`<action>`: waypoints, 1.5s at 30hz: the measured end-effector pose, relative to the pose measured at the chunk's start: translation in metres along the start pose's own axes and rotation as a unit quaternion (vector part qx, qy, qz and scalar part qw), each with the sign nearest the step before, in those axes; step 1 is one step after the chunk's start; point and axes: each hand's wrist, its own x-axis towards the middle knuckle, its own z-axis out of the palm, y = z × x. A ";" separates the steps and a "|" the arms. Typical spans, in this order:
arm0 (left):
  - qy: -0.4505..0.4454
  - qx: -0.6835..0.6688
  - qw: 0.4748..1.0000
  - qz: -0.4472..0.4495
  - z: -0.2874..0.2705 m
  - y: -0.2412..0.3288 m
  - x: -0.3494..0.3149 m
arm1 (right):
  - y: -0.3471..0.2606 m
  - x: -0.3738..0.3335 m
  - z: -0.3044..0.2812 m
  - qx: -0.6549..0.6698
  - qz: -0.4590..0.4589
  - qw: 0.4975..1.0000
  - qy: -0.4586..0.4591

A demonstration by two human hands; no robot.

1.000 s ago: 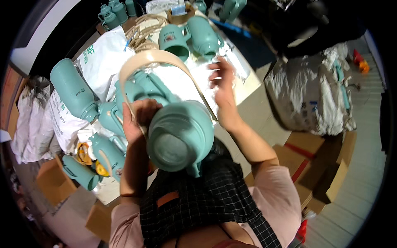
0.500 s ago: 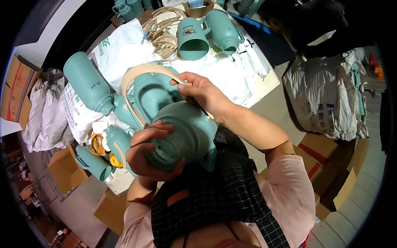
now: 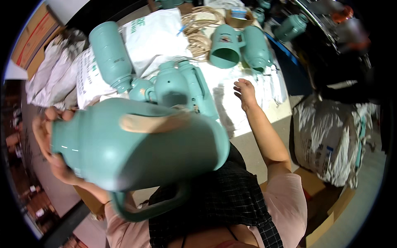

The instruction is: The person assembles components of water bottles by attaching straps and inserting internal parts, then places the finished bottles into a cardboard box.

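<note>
Flask (image 3: 103,153) in sea green lies level close to the chest, neck to the left and base to the right, raised off the table. Its handle (image 3: 153,211) hangs toward the body; a tan strap (image 3: 144,124) runs along its upper side, too blurred to tell how it is fastened. The left hand (image 3: 56,161) has its fingers clamped around the neck. The step in hand looks like one-handed handling of the strapped flask; the next move seems to call for a firm neck grip, as the base end has no support. The right hand (image 3: 247,94) hangs apart from the flask, fingers loosely curled and parted, with nothing seen in them.

Beyond, the table (image 3: 283,110) bears more green flask bodies (image 3: 171,84), a tall flask (image 3: 109,53) leaning by a white bag (image 3: 155,37), a handled cup (image 3: 224,49) lying mouth-forward, another flask (image 3: 254,47) beside it, coiled tan straps (image 3: 203,39) and a small box (image 3: 240,21). A pale sack (image 3: 318,144) stands on the right; cartons (image 3: 37,35) are stacked at far left.
</note>
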 end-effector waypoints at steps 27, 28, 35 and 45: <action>-0.120 -0.165 0.866 -0.457 0.101 -0.333 -0.049 | 0.004 -0.108 0.049 -0.155 -0.385 0.908 -0.053; -0.170 -0.366 0.796 -0.451 0.092 -0.343 -0.049 | 0.022 -0.123 0.039 -0.127 -0.331 0.934 -0.051; -0.414 -0.360 0.713 -0.437 0.076 -0.311 -0.064 | 0.036 -0.110 -0.127 -0.125 -0.026 0.963 -0.235; -0.502 -0.048 0.551 -0.665 0.156 -0.302 -0.115 | -0.175 -0.179 -0.049 -0.175 -0.371 0.889 -0.201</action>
